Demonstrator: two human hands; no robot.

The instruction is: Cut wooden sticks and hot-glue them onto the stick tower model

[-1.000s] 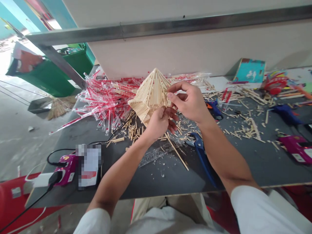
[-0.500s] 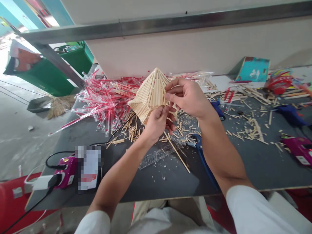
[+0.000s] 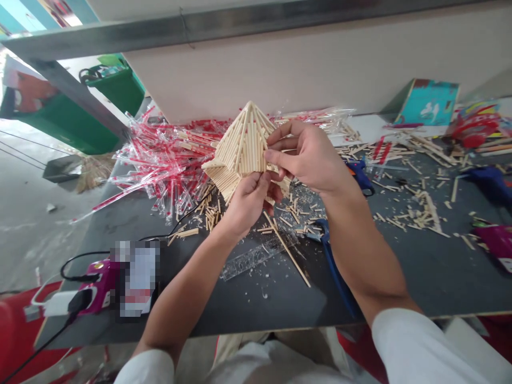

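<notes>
A model roof made of pale wooden sticks [image 3: 253, 141] rises to a point at the middle of the bench, with flared eaves below. My left hand [image 3: 248, 201] is closed on its lower front edge, thumb and fingers pinched together. At the right slope, my right hand [image 3: 306, 154] grips the roof's edge between thumb and fingers; whether a small loose stick is between them is hidden. A long thin stick [image 3: 290, 253] lies below my hands, beside a clear plastic ruler [image 3: 250, 257]. Blue-handled pliers [image 3: 332, 261] lie under my right forearm.
Red-and-clear plastic wrappers [image 3: 168, 165] pile up at the left back. Cut stick pieces [image 3: 416, 213] litter the dark bench [image 3: 280, 309]. A blue glue gun [image 3: 360, 175] lies behind my right arm. A phone [image 3: 140, 282] and a purple power strip [image 3: 98, 285] sit front left.
The view has shifted slightly, so the bench's right side sits farther right. Both hands keep their hold on the stick roof, which has hardly moved relative to them.
</notes>
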